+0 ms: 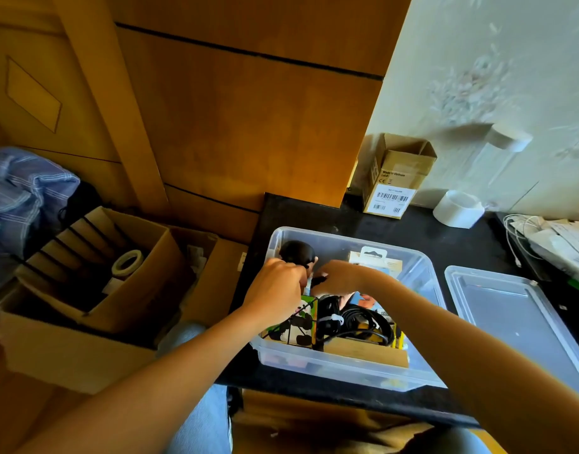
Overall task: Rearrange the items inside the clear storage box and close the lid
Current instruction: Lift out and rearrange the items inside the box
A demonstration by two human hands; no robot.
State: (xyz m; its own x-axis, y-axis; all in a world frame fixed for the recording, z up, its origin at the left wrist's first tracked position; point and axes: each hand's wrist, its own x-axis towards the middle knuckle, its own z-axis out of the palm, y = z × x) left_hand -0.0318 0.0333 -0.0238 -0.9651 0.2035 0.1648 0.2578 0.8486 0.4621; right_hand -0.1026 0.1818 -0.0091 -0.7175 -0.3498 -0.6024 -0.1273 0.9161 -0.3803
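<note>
The clear storage box (422, 267) stands open-topped, so entry from above is free; its near half is crowded by coiled black cables (357, 317) and a wooden block (366, 352); the far right corner seems emptier; the lid (510, 319) lies just beside it on the right; a cardboard box (396, 178) stands well behind.

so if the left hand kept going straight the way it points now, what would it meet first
Most likely the round black object at the far left of the clear storage box; the left hand already reaches up to it. Depth is unclear from this one view.
</note>
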